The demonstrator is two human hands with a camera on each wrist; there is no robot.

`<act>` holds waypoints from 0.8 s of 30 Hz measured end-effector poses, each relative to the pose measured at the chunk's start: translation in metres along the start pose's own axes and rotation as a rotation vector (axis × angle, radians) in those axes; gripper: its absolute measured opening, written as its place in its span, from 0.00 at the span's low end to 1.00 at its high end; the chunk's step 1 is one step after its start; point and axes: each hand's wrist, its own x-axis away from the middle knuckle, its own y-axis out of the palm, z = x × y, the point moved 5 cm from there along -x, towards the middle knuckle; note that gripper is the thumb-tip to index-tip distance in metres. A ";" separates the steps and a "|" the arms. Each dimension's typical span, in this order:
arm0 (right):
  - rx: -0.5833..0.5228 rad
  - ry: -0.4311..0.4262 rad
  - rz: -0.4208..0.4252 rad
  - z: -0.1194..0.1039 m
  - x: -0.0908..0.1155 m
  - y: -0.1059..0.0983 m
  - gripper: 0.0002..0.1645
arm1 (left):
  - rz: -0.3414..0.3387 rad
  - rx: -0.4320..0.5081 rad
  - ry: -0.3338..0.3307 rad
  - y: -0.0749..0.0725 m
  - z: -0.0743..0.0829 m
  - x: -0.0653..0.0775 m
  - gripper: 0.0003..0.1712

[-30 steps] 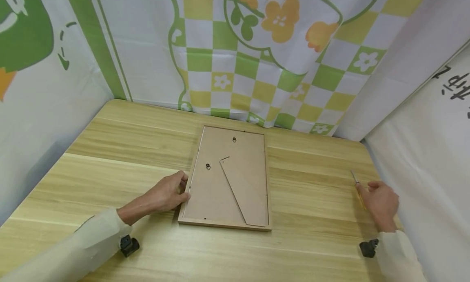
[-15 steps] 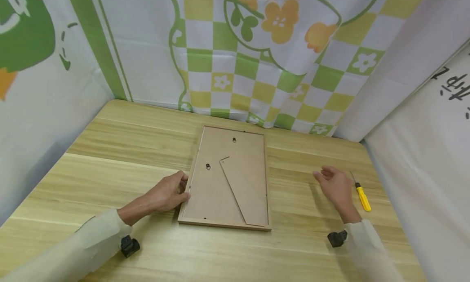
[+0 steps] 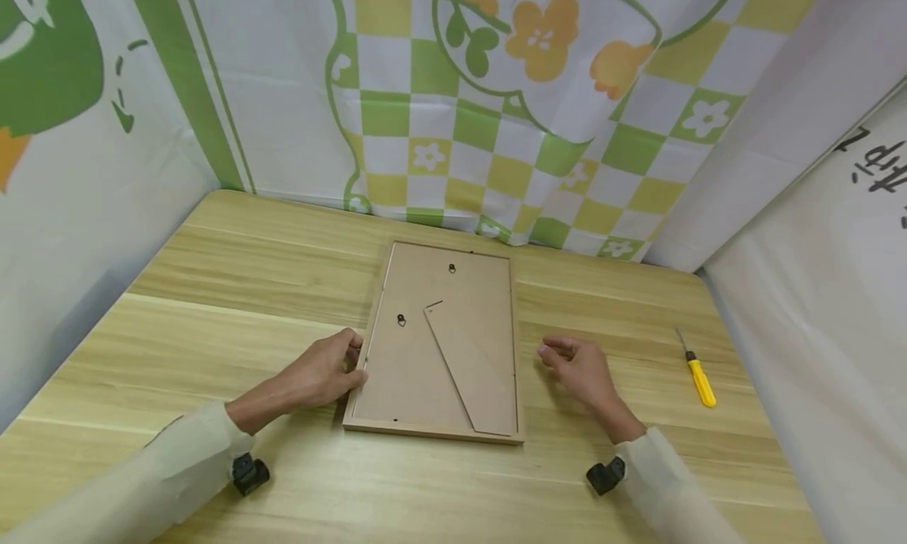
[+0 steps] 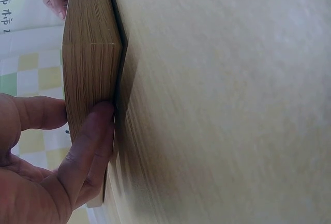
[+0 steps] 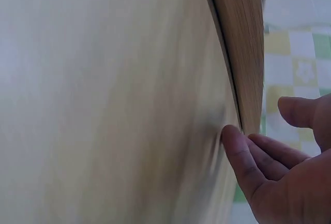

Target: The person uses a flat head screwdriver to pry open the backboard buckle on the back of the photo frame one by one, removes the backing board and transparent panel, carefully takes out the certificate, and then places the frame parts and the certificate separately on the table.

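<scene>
A patterned curtain (image 3: pixel 482 158) hung behind the picture frame, and the wooden table (image 3: pixel 234 268) spread beneath it on all sides. The picture frame (image 3: pixel 421 355) itself lay flat on that table, back upward. It would probably have handled as a stiff, fairly light slab, smooth but not slick along its wood-grained sides; any glass underneath, hidden here, would have made it fragile. The best hold seemed to be the solid side rails, midway along both long edges, rather than the thin backing board (image 3: pixel 411 276) or the angled support leg (image 3: pixel 475 371), which might have flexed or swung out under a pull.

On the frame's left side, the left hand (image 3: pixel 326 371) gripped the rail, thumb at the upper edge and fingers bent against the outer side. Just beside its right side, the right hand (image 3: pixel 577 367) held nothing, its fingers loosely bent and its thumb apart from them, a small gap showing in the head view. Well to the right of the frame lay a yellow-handled screwdriver (image 3: pixel 697 367). Smallest were two metal hanging rings, one (image 3: pixel 452 268) near the frame's far end, the other (image 3: pixel 401 320) closer to its left rail.
</scene>
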 end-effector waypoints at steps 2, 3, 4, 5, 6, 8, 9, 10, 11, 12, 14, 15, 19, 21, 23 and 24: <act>-0.025 -0.009 -0.018 -0.004 0.004 0.010 0.23 | 0.003 -0.002 0.002 0.000 0.000 0.000 0.18; -0.038 -0.017 -0.026 -0.006 0.006 0.014 0.24 | 0.004 -0.003 0.001 0.000 0.000 0.000 0.18; -0.045 -0.026 -0.031 -0.008 0.008 0.019 0.25 | 0.004 -0.005 0.000 0.000 0.000 0.000 0.18; -0.051 -0.034 -0.040 -0.010 0.010 0.023 0.26 | 0.004 -0.008 0.000 0.000 0.000 0.000 0.18; -0.041 -0.040 -0.044 -0.011 0.012 0.027 0.28 | 0.003 -0.009 -0.001 0.000 0.000 0.000 0.18; -0.001 -0.059 -0.045 -0.014 0.016 0.033 0.32 | 0.002 -0.012 -0.001 0.000 0.000 0.000 0.19; 0.025 -0.070 -0.043 -0.016 0.017 0.035 0.33 | 0.002 -0.013 0.000 0.000 0.000 0.000 0.19; 0.053 -0.084 -0.039 -0.017 0.019 0.037 0.34 | 0.002 -0.014 0.002 0.000 -0.001 0.000 0.19; 0.072 -0.089 -0.033 -0.018 0.020 0.038 0.35 | 0.002 -0.014 0.002 0.000 -0.001 0.001 0.19; 0.093 -0.099 -0.022 -0.018 0.021 0.039 0.35 | 0.002 -0.014 0.003 0.000 -0.001 0.001 0.19; 0.104 -0.112 -0.010 -0.019 0.022 0.040 0.34 | 0.003 -0.017 0.005 -0.001 -0.001 0.001 0.19; 0.110 -0.122 -0.006 -0.019 0.023 0.041 0.34 | 0.004 -0.018 0.006 -0.001 -0.001 0.002 0.19; 0.122 -0.159 -0.006 -0.018 0.023 0.041 0.34 | 0.003 -0.022 0.008 -0.001 -0.001 0.001 0.20; 0.127 -0.178 -0.012 -0.018 0.023 0.040 0.34 | -0.002 -0.013 0.005 -0.001 -0.002 0.001 0.20; 0.128 -0.188 -0.021 -0.018 0.023 0.040 0.34 | -0.007 0.005 -0.004 -0.001 -0.004 0.000 0.20; 0.127 -0.190 -0.026 -0.018 0.022 0.040 0.34 | -0.013 0.021 -0.010 -0.001 -0.005 0.000 0.20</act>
